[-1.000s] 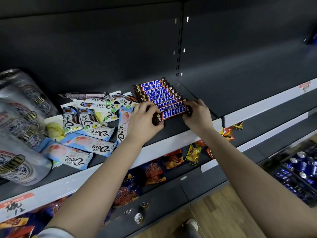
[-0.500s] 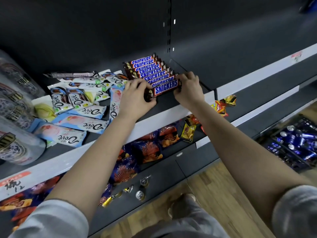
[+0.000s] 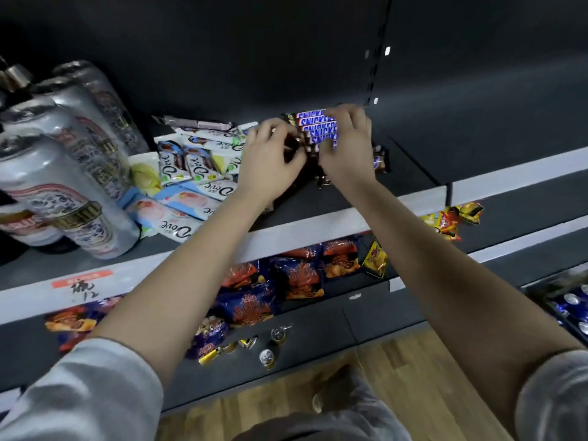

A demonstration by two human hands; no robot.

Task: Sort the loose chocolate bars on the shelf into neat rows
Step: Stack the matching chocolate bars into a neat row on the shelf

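Shelf (image 3: 318, 224) scene: both hands (image 3: 273, 154) (image 3: 346, 148), earlier gripping the front bar's ends, now clench over the Snickers row (image 3: 316, 127).

Snickers bars in a row, Dove bars loose beside them.

We see the Snickers bars (image 3: 318, 128) lying flat, side by side in a slanted row near the back of the shelf (image 3: 318, 218), partly covered by hands. To their left, white and pale-blue Dove bars (image 3: 197, 167) overlap at mixed angles.
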